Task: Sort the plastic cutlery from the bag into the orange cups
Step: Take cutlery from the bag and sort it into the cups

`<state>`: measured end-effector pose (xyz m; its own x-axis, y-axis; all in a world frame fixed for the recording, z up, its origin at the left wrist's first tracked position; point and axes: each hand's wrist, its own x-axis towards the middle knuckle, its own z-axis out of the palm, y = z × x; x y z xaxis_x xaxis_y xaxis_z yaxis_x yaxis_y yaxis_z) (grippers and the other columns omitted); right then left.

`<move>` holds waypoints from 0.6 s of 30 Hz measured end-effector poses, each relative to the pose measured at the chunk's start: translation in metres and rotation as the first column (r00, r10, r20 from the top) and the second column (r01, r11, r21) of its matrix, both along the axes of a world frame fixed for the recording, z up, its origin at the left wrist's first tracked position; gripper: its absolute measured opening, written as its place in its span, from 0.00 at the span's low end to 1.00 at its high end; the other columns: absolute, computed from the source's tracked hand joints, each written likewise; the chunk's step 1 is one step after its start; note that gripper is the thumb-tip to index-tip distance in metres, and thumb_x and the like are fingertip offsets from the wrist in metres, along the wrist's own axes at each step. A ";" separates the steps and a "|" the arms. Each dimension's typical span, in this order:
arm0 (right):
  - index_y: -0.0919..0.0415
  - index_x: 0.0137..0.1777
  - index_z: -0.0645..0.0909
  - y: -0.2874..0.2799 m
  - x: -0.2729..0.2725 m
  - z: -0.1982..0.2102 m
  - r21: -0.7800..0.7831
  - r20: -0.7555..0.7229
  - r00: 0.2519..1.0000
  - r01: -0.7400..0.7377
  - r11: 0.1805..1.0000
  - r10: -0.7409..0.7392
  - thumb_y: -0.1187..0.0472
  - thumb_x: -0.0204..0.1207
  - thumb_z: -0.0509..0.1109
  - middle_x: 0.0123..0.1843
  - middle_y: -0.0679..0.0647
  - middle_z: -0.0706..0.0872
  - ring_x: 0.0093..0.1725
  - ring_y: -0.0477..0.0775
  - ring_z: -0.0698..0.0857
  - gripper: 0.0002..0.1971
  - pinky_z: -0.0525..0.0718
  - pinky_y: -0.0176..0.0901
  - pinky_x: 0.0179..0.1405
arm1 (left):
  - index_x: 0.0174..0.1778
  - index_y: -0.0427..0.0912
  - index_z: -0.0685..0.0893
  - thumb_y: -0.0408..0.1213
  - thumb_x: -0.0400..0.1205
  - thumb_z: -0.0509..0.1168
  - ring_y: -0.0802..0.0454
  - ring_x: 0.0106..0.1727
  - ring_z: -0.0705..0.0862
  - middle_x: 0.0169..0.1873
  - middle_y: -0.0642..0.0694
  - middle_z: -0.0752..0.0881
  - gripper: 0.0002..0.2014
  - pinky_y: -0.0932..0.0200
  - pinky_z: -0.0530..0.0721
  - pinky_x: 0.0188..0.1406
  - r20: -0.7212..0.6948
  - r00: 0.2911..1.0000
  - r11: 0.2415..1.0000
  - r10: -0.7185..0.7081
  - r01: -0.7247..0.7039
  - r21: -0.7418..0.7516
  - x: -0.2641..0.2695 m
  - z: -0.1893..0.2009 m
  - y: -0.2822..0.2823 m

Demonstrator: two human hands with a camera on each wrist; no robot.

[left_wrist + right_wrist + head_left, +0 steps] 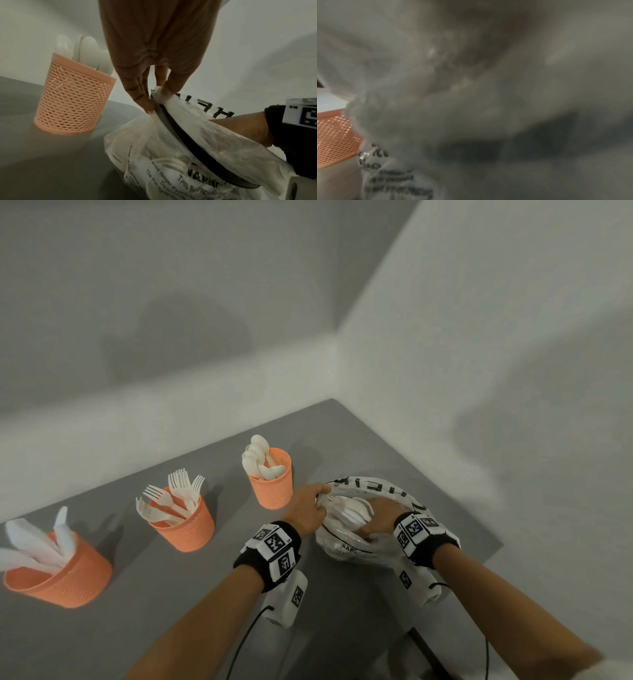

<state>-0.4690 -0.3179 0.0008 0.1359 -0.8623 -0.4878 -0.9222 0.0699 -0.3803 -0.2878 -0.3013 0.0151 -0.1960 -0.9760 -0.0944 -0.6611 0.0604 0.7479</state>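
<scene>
A clear plastic bag (pixel 356 546) with black print lies on the grey table's right side, with white cutlery (pixel 349 511) showing in its mouth. My left hand (pixel 318 499) pinches the bag's left rim (pixel 159 94) between thumb and fingers and holds it up. My right hand (pixel 378 517) reaches into the bag from the right, its fingers hidden among the cutlery. Three orange mesh cups stand in a row: knives (pixel 58 571) at the left, forks (pixel 186 525) in the middle, spoons (pixel 272 482) just left of the bag. The right wrist view shows only blurred bag plastic (pixel 488 94).
The grey table (pixel 171 594) ends at a white wall behind and on the right, close to the bag. The spoon cup (pixel 73 102) stands about a hand's width from my left fingers. Cables hang below both wrists.
</scene>
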 end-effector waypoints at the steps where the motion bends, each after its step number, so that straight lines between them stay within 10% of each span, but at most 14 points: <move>1: 0.50 0.63 0.76 -0.001 -0.001 -0.001 0.017 -0.007 1.000 -0.003 1.000 0.004 0.45 0.62 0.79 0.58 0.50 0.84 0.58 0.53 0.79 0.29 0.75 0.41 0.57 | 0.69 0.35 0.75 0.23 0.78 0.59 0.45 0.68 0.75 0.69 0.39 0.76 0.21 0.60 0.71 0.66 0.008 1.000 1.000 -0.008 0.008 0.005 0.000 0.001 0.000; 18: 0.54 0.70 0.71 0.004 0.002 -0.010 -0.070 0.191 0.977 0.104 0.992 -0.089 0.47 0.58 0.81 0.61 0.53 0.83 0.62 0.55 0.80 0.39 0.78 0.50 0.64 | 0.68 0.35 0.76 0.23 0.78 0.60 0.46 0.69 0.76 0.68 0.41 0.78 0.20 0.64 0.72 0.62 -0.018 1.000 0.999 -0.002 0.003 0.040 0.006 0.001 -0.002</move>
<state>-0.4674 -0.3143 -0.0092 0.1330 -0.9105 -0.3915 -0.8243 0.1177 -0.5538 -0.2822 -0.3034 0.0164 -0.2007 -0.9710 -0.1296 -0.6471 0.0321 0.7618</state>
